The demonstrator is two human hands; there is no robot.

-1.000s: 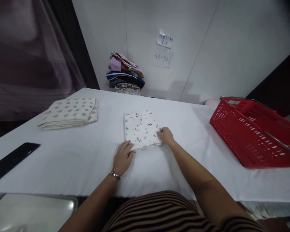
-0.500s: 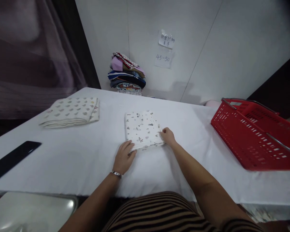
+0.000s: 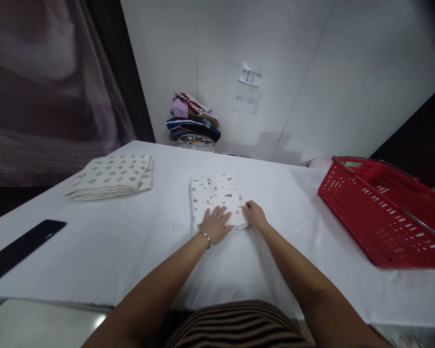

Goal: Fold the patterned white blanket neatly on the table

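White motif-print cloth (image 3: 214, 191): open L hand (image 3: 216, 224) is pressing, R hand (image 3: 254, 214) is pinching R edge; spreading pressure evenly should avoid creases.

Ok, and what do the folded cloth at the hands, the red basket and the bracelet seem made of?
Folded cloth: matte fabric, perhaps cotton, judging by its soft folds and printed motifs.
Red basket: probably moulded plastic, with uniform colour and slotted walls; its grey handles look like metal, smooth and faintly shiny.
Bracelet: likely polished metal, from its silvery glint.
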